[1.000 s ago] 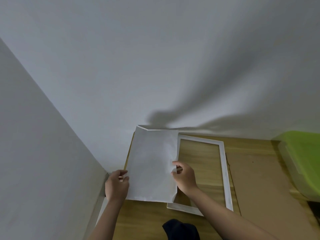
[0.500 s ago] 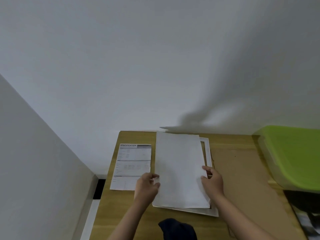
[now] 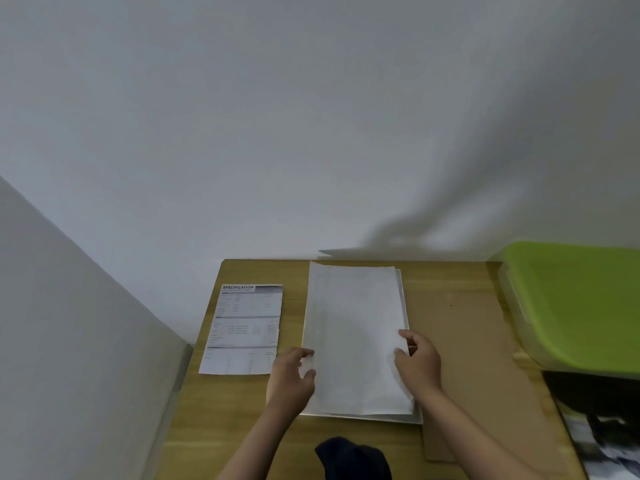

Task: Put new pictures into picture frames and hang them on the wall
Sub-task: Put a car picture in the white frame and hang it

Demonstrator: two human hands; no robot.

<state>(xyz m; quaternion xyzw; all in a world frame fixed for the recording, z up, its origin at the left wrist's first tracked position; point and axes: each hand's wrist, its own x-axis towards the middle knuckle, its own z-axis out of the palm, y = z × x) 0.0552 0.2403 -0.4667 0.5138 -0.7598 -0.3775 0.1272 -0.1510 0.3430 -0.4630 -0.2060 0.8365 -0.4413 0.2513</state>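
White sheet [image 3: 353, 334] laid over picture frame [image 3: 403, 299] on table [image 3: 214, 410], right of specification page [image 3: 244, 329]. Sheet's edges pinched by left hand [image 3: 291, 379] and right hand [image 3: 419, 363]. Risk judged: sheet skewed or creased if pushed unevenly.

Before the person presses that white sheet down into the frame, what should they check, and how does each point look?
1. White sheet lies over the frame: ok, only the frame's right and near edges show.
2. Sheet square with the frame: cannot tell, most of the frame is hidden.
3. Left hand holds the sheet's left edge: ok.
4. Right hand holds the right edge: ok.
5. Specification sheet clear of the frame: ok, it lies apart to the left.
6. Picture side facing down: cannot tell.
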